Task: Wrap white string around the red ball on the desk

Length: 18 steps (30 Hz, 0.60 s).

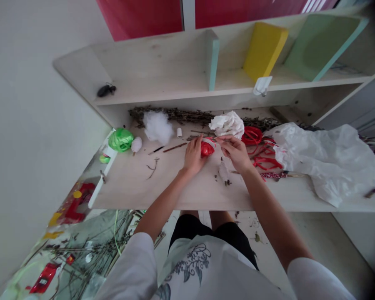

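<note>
My left hand (193,157) is closed around the side of a shiny red bundle (207,150), wrapped in what looks like plastic. A whitish band (208,142) runs across the bundle's upper part. To its right, my right hand (235,153) pinches with thumb and forefinger at the bundle's edge. What lies between those fingertips is too small to make out. Crumpled white paper (227,124) sits just behind my right hand. On the board in front of it lies a twig wrapped in pale material (224,171).
White fluff (158,126) and a green ball of plastic ribbon (121,139) stand at the left. Red ribbon (262,152) and a large translucent plastic bag (328,160) spread to the right. Dry stems (181,115) line the back beneath the upper shelf (162,93).
</note>
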Tool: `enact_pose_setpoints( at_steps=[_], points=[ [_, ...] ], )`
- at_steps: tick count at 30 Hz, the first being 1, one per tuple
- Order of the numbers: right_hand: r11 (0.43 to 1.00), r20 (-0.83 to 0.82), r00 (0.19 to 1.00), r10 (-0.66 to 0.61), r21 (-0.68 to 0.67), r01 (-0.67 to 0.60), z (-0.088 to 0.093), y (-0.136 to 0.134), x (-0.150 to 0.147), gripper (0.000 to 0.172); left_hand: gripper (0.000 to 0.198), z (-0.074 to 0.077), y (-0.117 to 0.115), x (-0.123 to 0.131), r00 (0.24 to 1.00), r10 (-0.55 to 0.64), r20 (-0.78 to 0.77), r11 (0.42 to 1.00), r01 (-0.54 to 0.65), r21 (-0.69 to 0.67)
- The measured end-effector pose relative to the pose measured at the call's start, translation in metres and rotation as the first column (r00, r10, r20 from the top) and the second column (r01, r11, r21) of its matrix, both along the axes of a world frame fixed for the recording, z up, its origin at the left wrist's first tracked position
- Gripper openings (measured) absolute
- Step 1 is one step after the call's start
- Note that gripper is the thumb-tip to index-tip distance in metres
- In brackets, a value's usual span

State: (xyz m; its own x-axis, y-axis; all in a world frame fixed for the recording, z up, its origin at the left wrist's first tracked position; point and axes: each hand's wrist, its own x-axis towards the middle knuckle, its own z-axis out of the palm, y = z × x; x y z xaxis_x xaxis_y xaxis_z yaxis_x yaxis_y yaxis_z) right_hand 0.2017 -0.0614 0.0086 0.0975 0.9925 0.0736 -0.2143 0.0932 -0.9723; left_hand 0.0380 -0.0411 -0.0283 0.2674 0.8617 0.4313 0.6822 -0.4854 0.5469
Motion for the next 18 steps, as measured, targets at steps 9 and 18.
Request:
enact_pose_setpoints(
  at_steps=[9,18],
  points=[
    [0.997,0.076,0.994,0.08,-0.018,-0.078,-0.001,-0.003,-0.004,0.04,0.069,0.005,0.005,0.0,0.947,0.059,0.316,0.998,-0.048,-0.041],
    [1.0,0.069,0.997,0.025,-0.018,-0.024,-0.001,-0.001,-0.004,0.044,0.057,0.012,0.003,0.005,0.857,0.061,0.511,0.991,0.007,-0.13]
  ],
)
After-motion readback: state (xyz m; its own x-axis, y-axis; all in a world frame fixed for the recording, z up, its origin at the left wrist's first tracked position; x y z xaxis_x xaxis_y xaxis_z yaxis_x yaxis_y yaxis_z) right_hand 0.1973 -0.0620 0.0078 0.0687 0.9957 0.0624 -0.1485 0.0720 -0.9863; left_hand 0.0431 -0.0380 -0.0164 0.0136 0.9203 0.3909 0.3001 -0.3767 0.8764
